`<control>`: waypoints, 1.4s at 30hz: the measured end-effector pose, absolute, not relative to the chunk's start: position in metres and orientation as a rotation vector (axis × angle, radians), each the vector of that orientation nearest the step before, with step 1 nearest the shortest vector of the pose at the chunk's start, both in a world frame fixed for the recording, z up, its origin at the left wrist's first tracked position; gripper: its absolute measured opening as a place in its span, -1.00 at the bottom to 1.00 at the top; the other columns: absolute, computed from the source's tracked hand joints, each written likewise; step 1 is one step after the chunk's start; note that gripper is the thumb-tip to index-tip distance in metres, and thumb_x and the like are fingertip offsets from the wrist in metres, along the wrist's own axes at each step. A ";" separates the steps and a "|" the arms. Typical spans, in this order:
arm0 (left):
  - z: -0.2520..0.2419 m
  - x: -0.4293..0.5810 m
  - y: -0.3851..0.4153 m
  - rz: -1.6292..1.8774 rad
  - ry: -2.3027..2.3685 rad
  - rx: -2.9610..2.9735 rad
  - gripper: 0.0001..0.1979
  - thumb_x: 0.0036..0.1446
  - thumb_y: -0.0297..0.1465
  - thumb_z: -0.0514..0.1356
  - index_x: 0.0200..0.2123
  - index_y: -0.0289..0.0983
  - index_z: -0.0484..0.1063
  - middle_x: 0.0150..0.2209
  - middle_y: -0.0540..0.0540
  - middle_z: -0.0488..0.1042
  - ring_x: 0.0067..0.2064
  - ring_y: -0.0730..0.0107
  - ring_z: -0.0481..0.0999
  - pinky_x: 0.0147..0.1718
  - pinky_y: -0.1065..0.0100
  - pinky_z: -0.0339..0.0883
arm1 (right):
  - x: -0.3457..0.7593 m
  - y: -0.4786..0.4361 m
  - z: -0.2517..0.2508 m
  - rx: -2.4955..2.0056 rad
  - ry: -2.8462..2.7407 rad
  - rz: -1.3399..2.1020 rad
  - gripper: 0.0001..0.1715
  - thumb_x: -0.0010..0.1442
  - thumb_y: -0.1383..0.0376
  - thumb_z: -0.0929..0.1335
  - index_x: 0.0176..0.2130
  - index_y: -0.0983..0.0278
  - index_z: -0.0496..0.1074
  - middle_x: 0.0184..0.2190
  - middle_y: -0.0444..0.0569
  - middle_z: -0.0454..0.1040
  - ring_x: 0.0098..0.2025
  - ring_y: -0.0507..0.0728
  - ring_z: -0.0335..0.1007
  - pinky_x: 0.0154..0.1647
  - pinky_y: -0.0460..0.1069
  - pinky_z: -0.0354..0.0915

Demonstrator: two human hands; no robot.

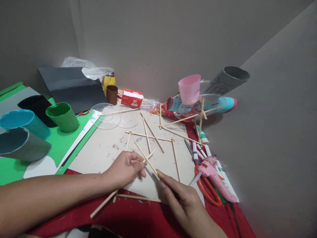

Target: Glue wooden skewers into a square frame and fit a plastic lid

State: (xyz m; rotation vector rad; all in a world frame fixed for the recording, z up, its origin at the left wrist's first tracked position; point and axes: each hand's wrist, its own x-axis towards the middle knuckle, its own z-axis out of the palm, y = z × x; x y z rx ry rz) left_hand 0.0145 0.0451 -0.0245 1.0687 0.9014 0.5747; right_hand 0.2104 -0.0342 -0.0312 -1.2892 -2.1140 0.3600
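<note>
Two bare hands work above a pale board laid over a red cloth. The left hand has thumb and fingers closed on one wooden stick, which runs obliquely beneath the wrist, its upper tip projecting beyond the fingertips. The right hand pinches a second wooden stick near its lower end, between thumb and forefinger; the free end points up and to the left. The two sticks cross in this view just beside the left fingertips; whether they touch cannot be told.

Beneath the hands lies a four-sided stick frame, bound at its visible upper corners and partly hidden by the hands. Two loose sticks rest across its far bar. Right of the board: a pink glue gun beside orange-handled scissors. Far right: a pink cup on a clear disc, near a tilted grey tube. Far centre: a red-and-white box. Left: a green cup on a green sheet.
</note>
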 end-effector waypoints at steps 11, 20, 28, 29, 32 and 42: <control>-0.027 0.014 0.046 0.575 0.913 1.086 -0.86 0.02 -0.41 0.11 -0.49 -0.35 0.40 -0.67 0.06 0.36 -0.75 0.68 0.00 -0.68 0.48 -0.10 | 0.209 -0.032 -0.034 -1.234 -2.170 0.223 -0.56 0.21 0.49 0.25 0.07 0.34 0.40 -0.12 0.11 0.58 -0.14 0.08 0.56 -0.12 -0.16 0.44; -0.025 0.013 0.047 0.553 0.940 1.119 -0.83 0.03 -0.39 0.11 -0.55 -0.33 0.38 -0.73 0.08 0.27 -0.73 0.64 0.01 -0.68 0.48 -0.12 | 0.209 -0.034 -0.034 -1.282 -2.171 0.284 -0.52 0.22 0.47 0.25 0.12 0.29 0.38 -0.07 0.09 0.56 -0.10 0.13 0.54 -0.10 -0.10 0.46; -0.021 0.013 0.047 0.543 0.964 1.119 -0.84 0.00 -0.41 0.12 -0.57 -0.33 0.38 -0.73 0.08 0.27 -0.73 0.64 0.01 -0.68 0.47 -0.14 | 0.208 -0.035 -0.033 -1.280 -2.166 0.292 -0.52 0.23 0.46 0.23 0.12 0.29 0.38 -0.07 0.09 0.56 -0.11 0.12 0.55 -0.11 -0.10 0.47; -0.020 0.013 0.047 0.542 0.970 1.112 -0.83 0.01 -0.41 0.12 -0.57 -0.33 0.37 -0.74 0.09 0.25 -0.74 0.65 0.00 -0.67 0.47 -0.13 | 0.209 -0.035 -0.033 -1.283 -2.161 0.294 -0.52 0.23 0.46 0.24 0.12 0.30 0.39 -0.07 0.09 0.56 -0.11 0.12 0.55 -0.10 -0.10 0.47; -0.020 0.014 0.047 0.560 0.966 1.083 -0.83 0.02 -0.39 0.14 -0.56 -0.32 0.37 -0.73 0.10 0.27 -0.74 0.66 0.00 -0.67 0.47 -0.12 | 0.211 -0.034 -0.033 -1.320 -2.154 0.319 -0.53 0.24 0.45 0.23 0.12 0.28 0.39 -0.07 0.07 0.56 -0.11 0.12 0.55 -0.11 -0.09 0.47; -0.023 0.014 0.050 0.553 0.890 1.010 -0.81 -0.01 -0.29 0.17 -0.41 -0.33 0.36 -0.61 0.03 0.44 -0.78 0.68 0.04 -0.77 0.51 -0.16 | 0.213 -0.030 -0.027 -1.376 -2.107 0.371 -0.60 0.25 0.39 0.23 0.04 0.29 0.46 -0.15 0.06 0.60 -0.18 0.13 0.58 -0.16 -0.07 0.49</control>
